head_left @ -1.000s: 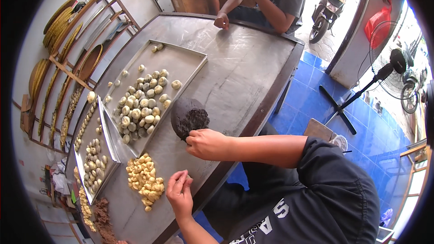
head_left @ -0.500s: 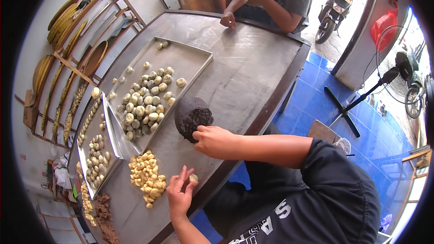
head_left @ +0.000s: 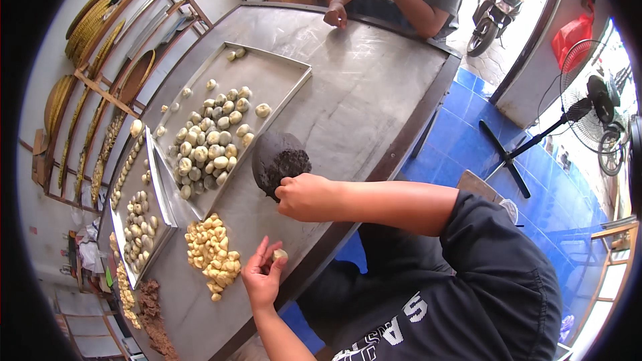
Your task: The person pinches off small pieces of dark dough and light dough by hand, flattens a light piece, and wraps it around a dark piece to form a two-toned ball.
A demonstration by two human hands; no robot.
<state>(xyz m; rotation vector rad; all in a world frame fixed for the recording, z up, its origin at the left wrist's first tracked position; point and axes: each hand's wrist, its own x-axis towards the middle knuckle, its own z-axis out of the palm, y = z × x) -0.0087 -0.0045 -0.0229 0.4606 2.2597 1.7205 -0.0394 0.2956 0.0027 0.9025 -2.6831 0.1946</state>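
The right hand (head_left: 304, 196), fingers together, touches the dark paste mound (head_left: 275, 154) on the counter (head_left: 348, 110); small, even pinches suit. The left hand (head_left: 261, 277) clasps a pale dough piece (head_left: 280, 254), best held gently.

Grey metal worktop (head_left: 361, 107): smooth, scuffed. Dark brown rounded mound (head_left: 273, 150): matt, smooth left, crumbly right. Large rectangular metal tray (head_left: 267, 73): smooth. Blue floor tiles (head_left: 445, 137): glossy. Black cloth shirt (head_left: 498, 274): matt.

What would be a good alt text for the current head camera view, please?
A person's right hand touches a dark lump on a metal table; the left hand holds a small pale piece. To their left are a yellow heap and two trays of rounded, pale pieces.
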